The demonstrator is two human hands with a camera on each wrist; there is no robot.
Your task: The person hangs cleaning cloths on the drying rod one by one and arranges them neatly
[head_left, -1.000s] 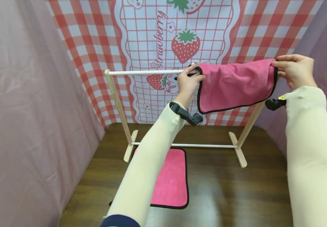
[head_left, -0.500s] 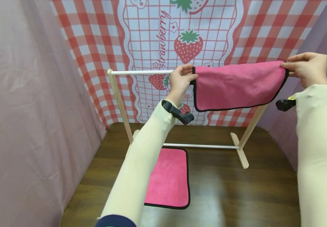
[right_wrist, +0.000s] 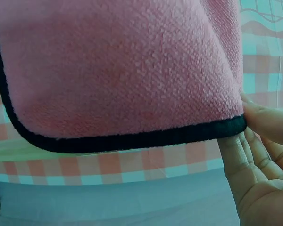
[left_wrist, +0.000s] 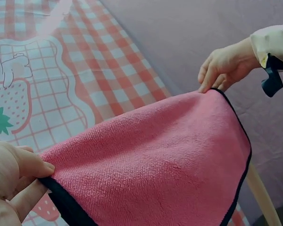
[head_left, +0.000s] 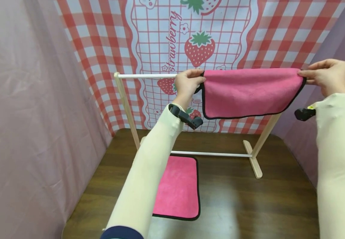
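A pink towel (head_left: pixel 250 93) with black edging hangs folded over the right part of the rack's top white rod (head_left: pixel 148 76). My left hand (head_left: pixel 186 85) pinches its left edge at the fold, thumb in front. At the opposite end, my right hand (head_left: pixel 331 76) pinches the right edge between thumb and fingers. Between both hands the upper fold is stretched nearly straight. The left wrist view shows the towel (left_wrist: pixel 151 155) taut from hand to hand. In the right wrist view the black edge (right_wrist: pixel 146 141) runs into the right hand's fingertips. The rod behind the towel is hidden.
Another pink towel (head_left: pixel 178 189) with black edging lies flat on the brown wooden table (head_left: pixel 235 199), partly under the left forearm. The rack's right wooden leg (head_left: pixel 263 137) and lower white rod (head_left: pixel 211 153) stand behind it. A strawberry-print cloth (head_left: pixel 199 48) hangs at the back.
Both hands have moved apart, the left to the left and the right to the right, still pinching the towel. Its wrinkles have smoothed and its top edge has straightened, dropping slightly at the right.
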